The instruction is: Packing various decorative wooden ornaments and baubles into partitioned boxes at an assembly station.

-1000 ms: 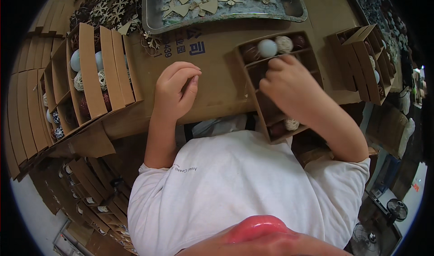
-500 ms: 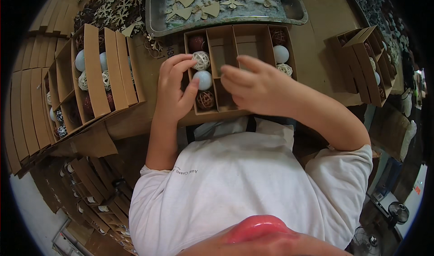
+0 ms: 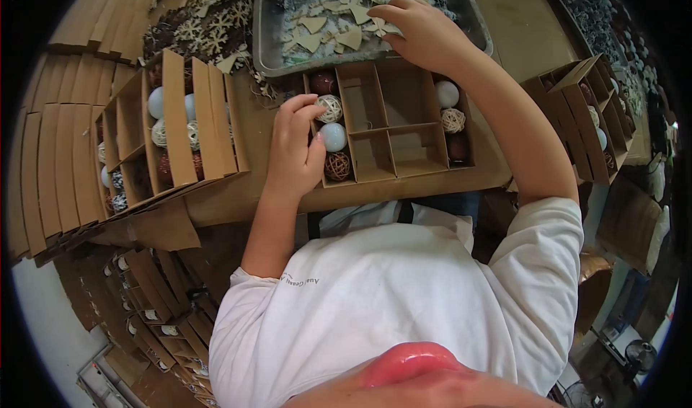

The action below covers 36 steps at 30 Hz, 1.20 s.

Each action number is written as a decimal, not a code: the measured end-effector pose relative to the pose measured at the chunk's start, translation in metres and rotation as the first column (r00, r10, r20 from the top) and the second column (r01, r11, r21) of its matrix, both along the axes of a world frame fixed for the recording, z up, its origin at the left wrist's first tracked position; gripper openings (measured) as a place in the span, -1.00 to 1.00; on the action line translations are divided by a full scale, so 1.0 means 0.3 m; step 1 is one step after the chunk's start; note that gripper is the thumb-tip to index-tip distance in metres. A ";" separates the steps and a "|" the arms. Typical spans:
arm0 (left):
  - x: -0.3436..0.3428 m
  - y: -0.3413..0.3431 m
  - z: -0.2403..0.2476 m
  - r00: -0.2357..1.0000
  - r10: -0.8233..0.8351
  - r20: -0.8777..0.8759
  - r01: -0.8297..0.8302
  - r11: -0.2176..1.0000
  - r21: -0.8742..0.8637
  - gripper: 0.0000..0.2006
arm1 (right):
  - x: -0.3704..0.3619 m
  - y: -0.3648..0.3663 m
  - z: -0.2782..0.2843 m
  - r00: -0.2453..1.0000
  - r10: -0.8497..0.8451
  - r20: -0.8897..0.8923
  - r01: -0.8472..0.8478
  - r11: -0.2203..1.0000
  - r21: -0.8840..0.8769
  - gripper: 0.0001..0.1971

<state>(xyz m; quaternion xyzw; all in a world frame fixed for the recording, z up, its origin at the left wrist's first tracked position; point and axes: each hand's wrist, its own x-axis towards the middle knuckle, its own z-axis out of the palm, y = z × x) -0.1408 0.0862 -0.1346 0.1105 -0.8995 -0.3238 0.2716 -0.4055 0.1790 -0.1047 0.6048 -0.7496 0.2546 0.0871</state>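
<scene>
While left hand [image 3: 294, 147] sits half-open at balls [image 3: 333, 138] in brown divided box [image 3: 371, 156], right hand [image 3: 425, 37] overlaps pale cutouts [image 3: 349, 38], grip unclear. Small dark print [image 3: 301, 280] on shirt [image 3: 404, 285] below.

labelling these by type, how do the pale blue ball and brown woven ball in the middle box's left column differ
The pale blue ball has a solid surface; the brown woven ball is an open lattice. The pale blue ball lies beside the left hand; the brown woven ball sits at the near end. Both are round and similar in size.
</scene>
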 end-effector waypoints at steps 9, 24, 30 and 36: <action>-0.014 -0.023 0.060 0.994 -0.025 -0.102 0.011 0.990 -0.138 -0.69 | -0.099 -0.066 0.079 0.909 -0.036 0.415 0.044 0.999 -0.009 -0.85; -0.456 -0.043 0.218 0.973 -0.162 0.167 0.106 0.948 0.299 -0.63 | -0.060 0.055 0.044 -0.227 0.572 0.788 -0.019 0.806 -0.591 -0.84; -0.423 -0.067 0.141 0.992 -0.123 -0.004 0.107 0.847 0.521 -0.77 | -0.032 0.050 0.042 -0.008 0.619 0.785 -0.032 0.785 -0.619 -0.85; -0.417 -0.055 0.167 0.999 -0.037 0.011 0.036 0.999 0.023 -0.83 | -0.012 0.060 0.071 0.298 0.432 0.851 -0.080 0.900 -0.429 -0.87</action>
